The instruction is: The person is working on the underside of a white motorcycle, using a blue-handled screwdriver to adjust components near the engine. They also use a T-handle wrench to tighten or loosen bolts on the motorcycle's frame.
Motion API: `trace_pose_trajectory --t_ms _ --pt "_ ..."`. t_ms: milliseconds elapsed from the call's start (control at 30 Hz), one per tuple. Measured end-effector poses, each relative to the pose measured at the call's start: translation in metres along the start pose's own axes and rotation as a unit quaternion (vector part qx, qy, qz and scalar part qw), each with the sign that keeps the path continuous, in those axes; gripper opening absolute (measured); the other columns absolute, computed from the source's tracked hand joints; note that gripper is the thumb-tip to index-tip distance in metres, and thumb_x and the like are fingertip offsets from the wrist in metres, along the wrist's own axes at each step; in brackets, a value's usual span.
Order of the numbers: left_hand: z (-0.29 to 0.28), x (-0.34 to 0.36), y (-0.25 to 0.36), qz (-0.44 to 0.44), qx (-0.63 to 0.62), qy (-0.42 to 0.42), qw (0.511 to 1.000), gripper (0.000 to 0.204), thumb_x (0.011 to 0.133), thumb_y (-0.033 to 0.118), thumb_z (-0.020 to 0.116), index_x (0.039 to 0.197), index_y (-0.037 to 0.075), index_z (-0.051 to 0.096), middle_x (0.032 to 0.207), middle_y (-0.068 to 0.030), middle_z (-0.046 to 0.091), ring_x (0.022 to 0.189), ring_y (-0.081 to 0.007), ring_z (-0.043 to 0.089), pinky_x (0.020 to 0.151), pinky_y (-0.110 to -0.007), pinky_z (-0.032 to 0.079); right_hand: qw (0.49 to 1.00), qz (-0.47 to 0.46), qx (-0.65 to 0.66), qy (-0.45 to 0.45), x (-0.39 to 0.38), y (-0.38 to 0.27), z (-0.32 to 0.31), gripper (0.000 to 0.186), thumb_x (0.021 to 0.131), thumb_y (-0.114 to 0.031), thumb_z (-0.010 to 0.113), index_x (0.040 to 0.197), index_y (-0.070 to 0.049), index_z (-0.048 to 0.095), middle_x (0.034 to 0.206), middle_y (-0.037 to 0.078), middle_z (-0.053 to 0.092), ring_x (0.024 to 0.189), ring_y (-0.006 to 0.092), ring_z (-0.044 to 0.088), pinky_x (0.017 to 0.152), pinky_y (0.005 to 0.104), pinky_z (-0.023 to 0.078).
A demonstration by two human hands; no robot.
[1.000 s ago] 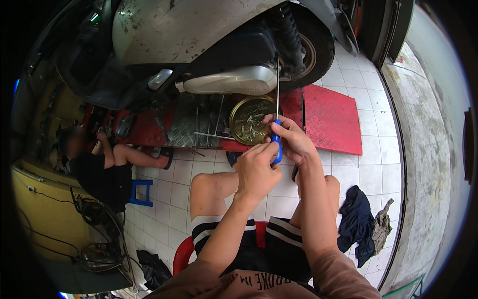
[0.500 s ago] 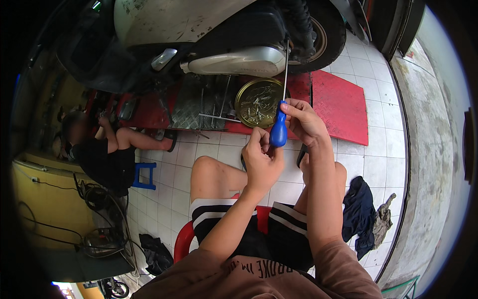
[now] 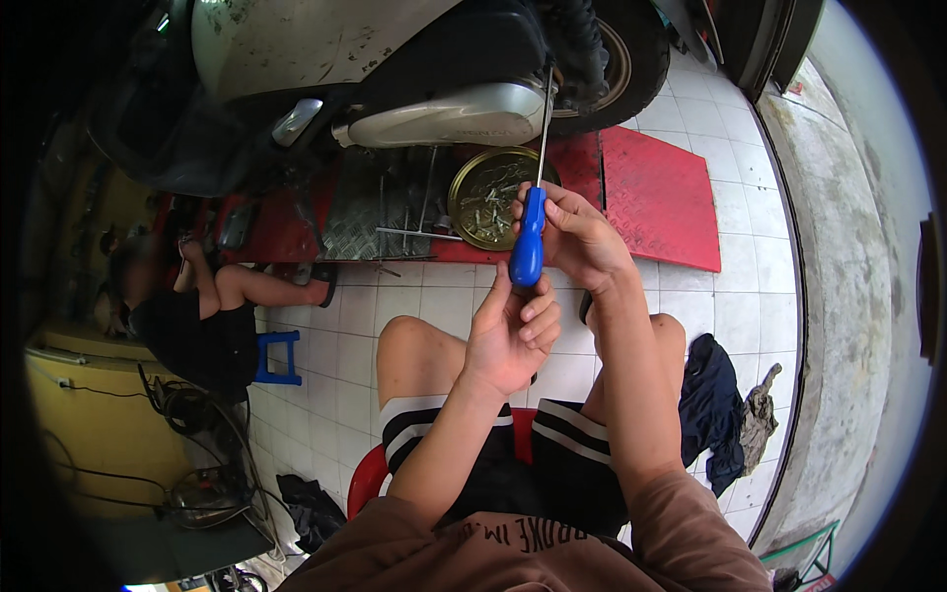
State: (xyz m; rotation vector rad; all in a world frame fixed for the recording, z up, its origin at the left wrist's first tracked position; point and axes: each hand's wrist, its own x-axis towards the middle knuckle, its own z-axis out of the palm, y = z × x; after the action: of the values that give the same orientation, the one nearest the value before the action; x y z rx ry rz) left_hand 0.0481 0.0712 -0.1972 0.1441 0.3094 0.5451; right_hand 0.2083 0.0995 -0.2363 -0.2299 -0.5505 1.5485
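Note:
A screwdriver with a blue handle and a long metal shaft points away from me, its tip at the scooter near the rear wheel. My right hand grips the upper part of the handle between thumb and fingers. At the butt end is my left hand, palm turned up, thumb against the handle and fingers curled beneath it. What the tip touches is too small to make out. Just left of the shaft, a round metal tray holds several screws and bolts.
The scooter stands over a red lift platform. A T-shaped metal tool lies beside the tray. Far left, another person sits near a blue stool. Dark cloth lies on the tiles at right; hoses hang at left.
My left hand has rolled over, its palm now up and fingers looser at the handle's butt. My right fingers have shifted round the upper handle. The whole view has moved slightly.

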Motion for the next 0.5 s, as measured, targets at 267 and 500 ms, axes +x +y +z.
trace_pose_trajectory --t_ms 267,500 --pt "0.032 0.005 0.019 0.401 0.789 0.095 0.456 0.031 0.077 0.016 0.077 0.062 0.002 0.054 0.047 0.0001 0.046 0.041 -0.0056 0.041 0.04 -0.022 0.032 0.997 0.011 0.031 0.072 -0.006 -0.002 0.0 0.033 0.09 -0.03 0.064 0.105 -0.001 0.06 0.082 0.007 0.065 0.072 0.0161 0.064 0.067 0.027 0.054" --pt "0.032 0.013 0.005 0.414 0.8 0.078 0.428 0.033 0.075 0.018 0.078 0.063 0.003 0.052 0.051 -0.001 0.05 0.041 -0.0064 0.046 0.04 -0.022 0.035 0.999 0.006 0.027 0.022 -0.005 -0.003 -0.014 0.034 0.086 -0.028 0.07 0.102 0.001 0.061 0.084 0.013 0.066 0.074 0.0191 0.066 0.068 0.0301 0.055"
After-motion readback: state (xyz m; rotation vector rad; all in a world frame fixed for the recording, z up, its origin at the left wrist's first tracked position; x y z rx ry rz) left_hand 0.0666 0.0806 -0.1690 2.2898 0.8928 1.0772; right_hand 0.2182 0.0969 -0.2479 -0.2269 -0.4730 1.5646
